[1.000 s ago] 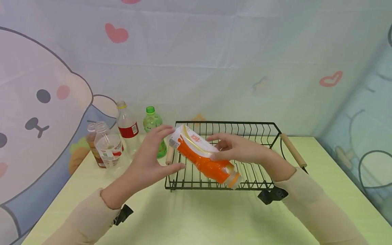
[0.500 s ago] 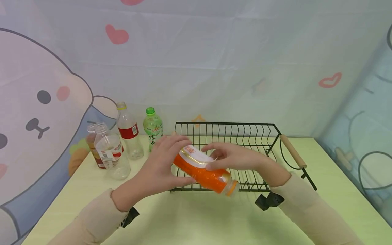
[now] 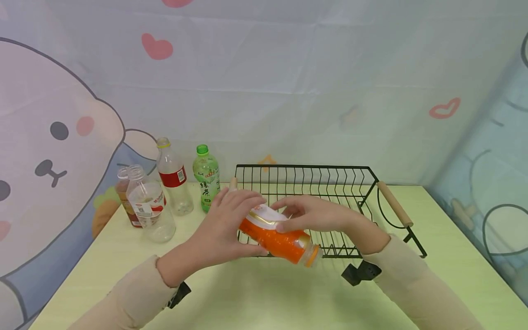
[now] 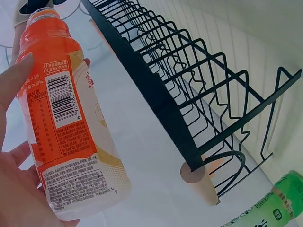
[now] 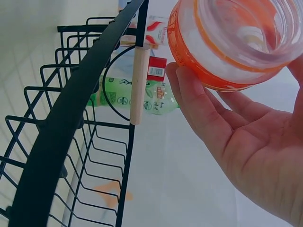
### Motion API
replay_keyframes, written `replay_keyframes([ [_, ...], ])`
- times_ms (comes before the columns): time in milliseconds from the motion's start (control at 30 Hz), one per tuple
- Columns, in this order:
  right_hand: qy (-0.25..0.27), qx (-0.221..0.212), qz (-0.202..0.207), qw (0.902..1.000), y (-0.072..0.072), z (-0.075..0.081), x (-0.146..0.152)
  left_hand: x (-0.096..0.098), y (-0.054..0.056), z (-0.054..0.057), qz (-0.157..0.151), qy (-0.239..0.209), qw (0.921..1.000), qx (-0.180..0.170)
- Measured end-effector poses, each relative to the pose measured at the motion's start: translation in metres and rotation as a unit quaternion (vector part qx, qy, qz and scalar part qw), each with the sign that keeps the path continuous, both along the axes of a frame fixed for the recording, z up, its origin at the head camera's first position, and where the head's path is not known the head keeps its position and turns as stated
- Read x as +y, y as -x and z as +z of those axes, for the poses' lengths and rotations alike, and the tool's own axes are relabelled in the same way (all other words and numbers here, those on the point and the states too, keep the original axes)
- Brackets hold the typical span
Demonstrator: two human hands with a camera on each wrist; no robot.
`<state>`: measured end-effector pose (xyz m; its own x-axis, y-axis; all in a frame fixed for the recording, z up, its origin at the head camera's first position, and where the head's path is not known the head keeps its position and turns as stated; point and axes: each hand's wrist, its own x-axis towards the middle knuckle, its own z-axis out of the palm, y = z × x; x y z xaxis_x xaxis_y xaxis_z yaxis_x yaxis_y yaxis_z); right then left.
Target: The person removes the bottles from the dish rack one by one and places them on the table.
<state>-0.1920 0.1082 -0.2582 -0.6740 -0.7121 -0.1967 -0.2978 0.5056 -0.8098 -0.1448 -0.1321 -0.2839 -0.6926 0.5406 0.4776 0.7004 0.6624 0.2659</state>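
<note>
An orange-and-white plastic bottle point(image 3: 284, 240) is held in the air over the front of the wire rack, tilted with its neck to the lower right. My left hand point(image 3: 224, 229) grips its base end, thumb below and fingers over the top. Its barcode label faces the left wrist view, where the bottle point(image 4: 71, 123) lies between thumb and fingers. My right hand point(image 3: 317, 215) holds the bottle nearer the neck, the thumb on its label. The right wrist view shows the uncapped mouth of the bottle point(image 5: 236, 52), with my right fingers point(image 5: 199, 99) against its side.
A black wire rack point(image 3: 305, 166) with wooden handles point(image 3: 393, 204) stands on the table behind my hands. At its left are a green tea bottle point(image 3: 207, 176), a red-label clear bottle point(image 3: 173, 178), a clear bottle point(image 3: 152, 206) and a brownish bottle point(image 3: 129, 197). A patterned cloth point(image 3: 288, 91) hangs behind.
My left hand has moved right and closed round the bottle's base, which it stood apart from before. The bottle has dropped slightly and lies flatter. My right hand has shifted slightly left and down.
</note>
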Motion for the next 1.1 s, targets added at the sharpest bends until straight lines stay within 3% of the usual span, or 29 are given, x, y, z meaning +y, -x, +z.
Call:
replay_keyframes([
  [400, -0.017, -0.007, 0.004, 0.9998, 0.0, -0.002, -0.001, 0.003, 0.0, -0.009, -0.003, 0.025, 0.9997, -0.003],
  [1100, -0.024, -0.014, 0.009, 0.9996, 0.004, -0.001, -0.005, 0.004, 0.003, -0.015, -0.009, 0.029, 0.9988, 0.039],
])
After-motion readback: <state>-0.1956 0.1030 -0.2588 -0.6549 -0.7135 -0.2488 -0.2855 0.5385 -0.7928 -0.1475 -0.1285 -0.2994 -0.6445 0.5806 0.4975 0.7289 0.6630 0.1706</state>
